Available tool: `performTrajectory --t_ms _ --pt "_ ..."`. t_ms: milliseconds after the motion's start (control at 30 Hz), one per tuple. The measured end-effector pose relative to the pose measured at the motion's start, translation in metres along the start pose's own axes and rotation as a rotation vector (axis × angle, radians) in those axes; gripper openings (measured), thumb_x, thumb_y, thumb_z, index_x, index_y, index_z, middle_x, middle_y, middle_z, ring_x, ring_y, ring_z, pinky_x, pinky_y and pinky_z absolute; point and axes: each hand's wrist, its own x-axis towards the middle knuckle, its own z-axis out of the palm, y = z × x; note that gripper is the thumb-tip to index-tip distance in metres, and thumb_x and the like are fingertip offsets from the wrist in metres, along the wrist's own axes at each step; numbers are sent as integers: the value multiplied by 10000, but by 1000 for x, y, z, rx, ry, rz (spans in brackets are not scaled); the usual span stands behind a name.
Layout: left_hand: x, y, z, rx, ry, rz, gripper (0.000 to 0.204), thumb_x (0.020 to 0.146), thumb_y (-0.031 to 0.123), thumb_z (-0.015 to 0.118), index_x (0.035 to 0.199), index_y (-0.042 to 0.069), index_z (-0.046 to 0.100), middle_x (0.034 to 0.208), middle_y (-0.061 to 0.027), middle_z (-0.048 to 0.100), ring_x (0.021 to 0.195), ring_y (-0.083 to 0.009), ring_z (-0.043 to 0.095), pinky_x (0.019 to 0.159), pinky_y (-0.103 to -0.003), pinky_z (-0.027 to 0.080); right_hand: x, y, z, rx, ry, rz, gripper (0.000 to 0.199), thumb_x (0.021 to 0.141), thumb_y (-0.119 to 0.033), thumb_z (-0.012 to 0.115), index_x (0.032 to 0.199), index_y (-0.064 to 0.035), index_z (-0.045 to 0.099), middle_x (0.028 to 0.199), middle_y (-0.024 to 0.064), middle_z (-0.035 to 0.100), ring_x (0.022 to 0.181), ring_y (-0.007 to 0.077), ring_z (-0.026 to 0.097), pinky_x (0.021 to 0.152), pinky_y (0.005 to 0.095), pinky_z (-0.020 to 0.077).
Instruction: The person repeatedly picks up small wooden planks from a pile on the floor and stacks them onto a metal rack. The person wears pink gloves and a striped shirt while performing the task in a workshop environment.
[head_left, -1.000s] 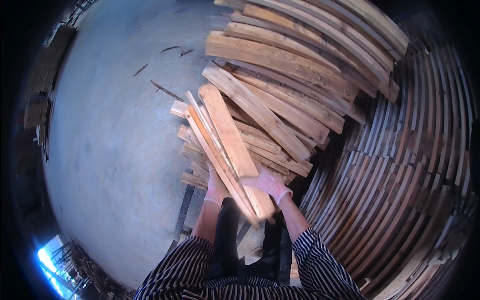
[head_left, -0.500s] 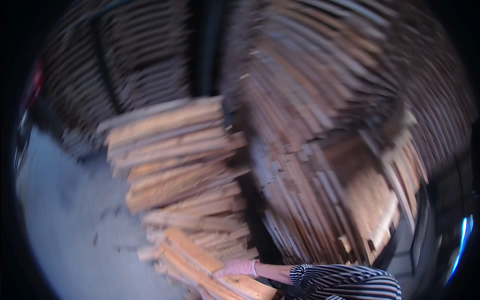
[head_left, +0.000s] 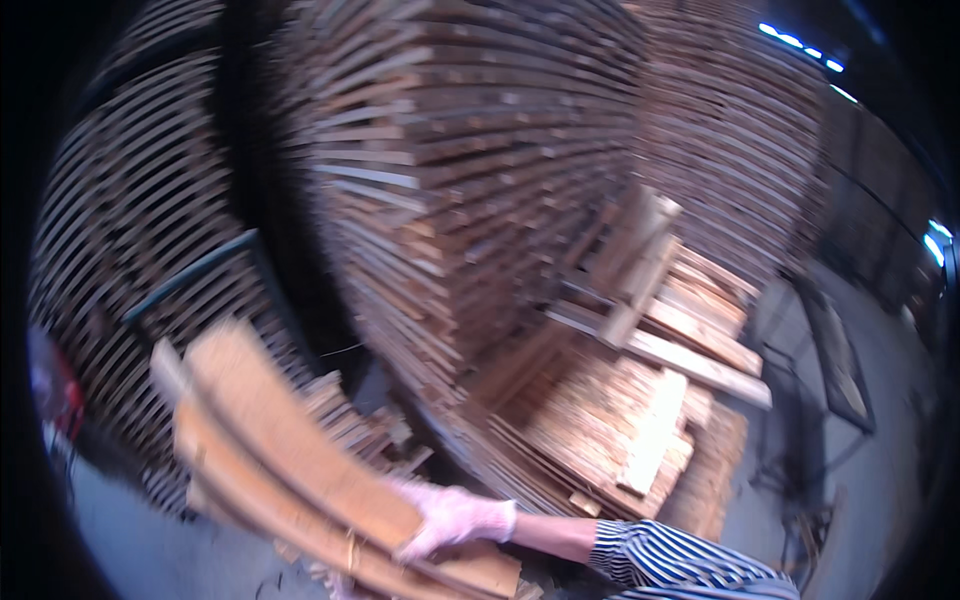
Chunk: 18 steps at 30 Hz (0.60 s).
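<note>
Several wooden boards (head_left: pixel 290 430) are bunched together in front of me, tilted up toward the far left, their far ends blurred. My right hand (head_left: pixel 455 515), in a pink work glove below a striped sleeve, is closed over the near part of the boards from above. A bit of pink glove at the lower edge is my left hand (head_left: pixel 340 582), against the underside of the boards; its fingers are mostly hidden. Behind the boards lies a lower pile of sawn wood (head_left: pixel 350 415), partly covered by them.
A tall stack of layered planks (head_left: pixel 530 150) rises ahead, with another stack (head_left: pixel 120 190) at the left. Loose boards lie on a low wood pile (head_left: pixel 600 420) to the right. A green metal frame (head_left: pixel 195 275) stands far left, a dark metal frame (head_left: pixel 835 350) at the right.
The boards have been lifted off the pile, with both hands on them. The view has swung right, bringing the low wood pile and right-hand floor further into sight.
</note>
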Motion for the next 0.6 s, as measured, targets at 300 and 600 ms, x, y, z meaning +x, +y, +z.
performTrajectory --t_ms 300,600 --pt "31 -21 232 -62 -593 44 608 991 428 592 1419 13 471 1365 -134 570 1199 -290 585 1029 -441 497 -90 -133 -195 -110 194 -348 1132 615 -323 976 1529 -51 367 1342 68 580 1260 146 485 1071 342 437" --pt "38 -142 314 1004 -765 765 564 752 218 824 1235 16 614 1183 -156 674 1055 -339 676 912 -415 559 -176 29 -306 -250 518 -385 1281 553 -296 976 1571 -94 226 1469 87 490 1341 224 474 1155 368 402"
